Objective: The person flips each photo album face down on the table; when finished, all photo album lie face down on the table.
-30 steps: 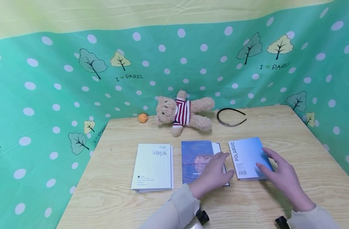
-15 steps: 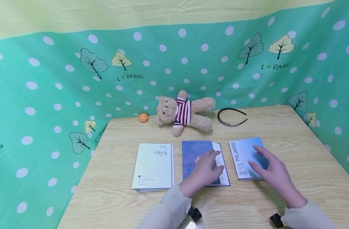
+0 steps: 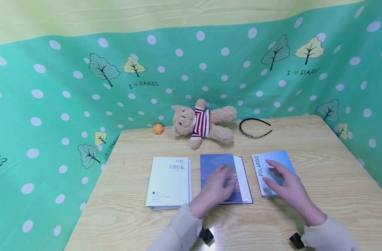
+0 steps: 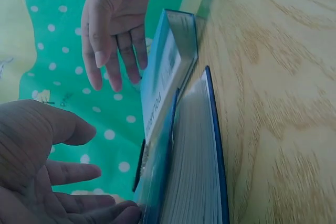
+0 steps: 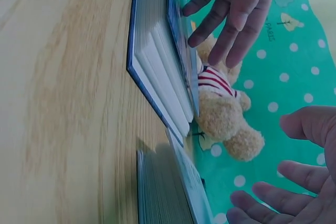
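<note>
My left hand point(image 3: 216, 186) hovers over the middle book, a blue photo album point(image 3: 214, 161) with a painted cover. Its fingers are loosely bent and hold nothing. Whether a fingertip touches the cover, I cannot tell. Above the light-blue POLAROID album point(image 3: 280, 158) is my right hand point(image 3: 286, 188), thumb and fingers spread apart, with nothing in its grasp. From the left wrist, the page edges of the blue album point(image 4: 197, 156) show below the left hand point(image 4: 37, 166). In the right wrist view the right hand point(image 5: 310, 177) stands apart from the POLAROID album point(image 5: 184, 182).
A white album point(image 3: 169, 183) lies to the left on the wooden table point(image 3: 115, 223). Along the back are a small orange ball point(image 3: 158, 128), a teddy bear point(image 3: 201, 122) lying on its side, and a black headband point(image 3: 253, 129). A green dotted curtain point(image 3: 178, 83) hangs behind.
Both hands have shifted left, the left one farther over the blue album and the right one farther over the POLAROID album. The books stay where they were.
</note>
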The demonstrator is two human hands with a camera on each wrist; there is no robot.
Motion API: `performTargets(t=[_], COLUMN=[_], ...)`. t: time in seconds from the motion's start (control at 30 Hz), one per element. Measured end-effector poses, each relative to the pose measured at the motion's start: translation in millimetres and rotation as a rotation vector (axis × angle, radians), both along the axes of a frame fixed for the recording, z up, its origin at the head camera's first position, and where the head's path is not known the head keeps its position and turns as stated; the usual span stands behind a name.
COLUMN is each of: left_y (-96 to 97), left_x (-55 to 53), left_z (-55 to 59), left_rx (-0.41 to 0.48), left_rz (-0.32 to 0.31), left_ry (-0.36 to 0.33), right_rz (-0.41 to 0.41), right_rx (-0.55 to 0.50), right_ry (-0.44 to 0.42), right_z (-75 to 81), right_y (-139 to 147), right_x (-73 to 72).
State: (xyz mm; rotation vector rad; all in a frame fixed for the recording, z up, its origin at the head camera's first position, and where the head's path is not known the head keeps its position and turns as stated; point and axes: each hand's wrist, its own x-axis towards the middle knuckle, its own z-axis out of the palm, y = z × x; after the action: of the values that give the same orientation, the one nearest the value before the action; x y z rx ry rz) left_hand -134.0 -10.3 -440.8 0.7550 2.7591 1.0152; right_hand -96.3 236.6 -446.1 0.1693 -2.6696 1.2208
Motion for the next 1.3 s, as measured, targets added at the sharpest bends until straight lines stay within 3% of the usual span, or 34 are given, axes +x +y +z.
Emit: performTargets(t=[0.43, 0.77, 1.3], left_y=[-16.1, -20.7, -22.2], left_x=[7.5, 16.0, 21.6], left_z=[-0.1, -5.3, -17.6], left_rx=[-0.115, -0.322, -0.338], left_rz=[0.039, 0.047, 0.078], left_ry=[0.146, 0.221, 0.147], right_rz=[0.144, 0.206, 0.249], right_rx=[-0.128, -0.201, -0.005], right_ry=[-0.127, -0.236, -0.171], right_z=[-6.1, -10.9, -17.0], right_y=[-18, -32, -47], right_x=[-0.9, 0.8, 3.7])
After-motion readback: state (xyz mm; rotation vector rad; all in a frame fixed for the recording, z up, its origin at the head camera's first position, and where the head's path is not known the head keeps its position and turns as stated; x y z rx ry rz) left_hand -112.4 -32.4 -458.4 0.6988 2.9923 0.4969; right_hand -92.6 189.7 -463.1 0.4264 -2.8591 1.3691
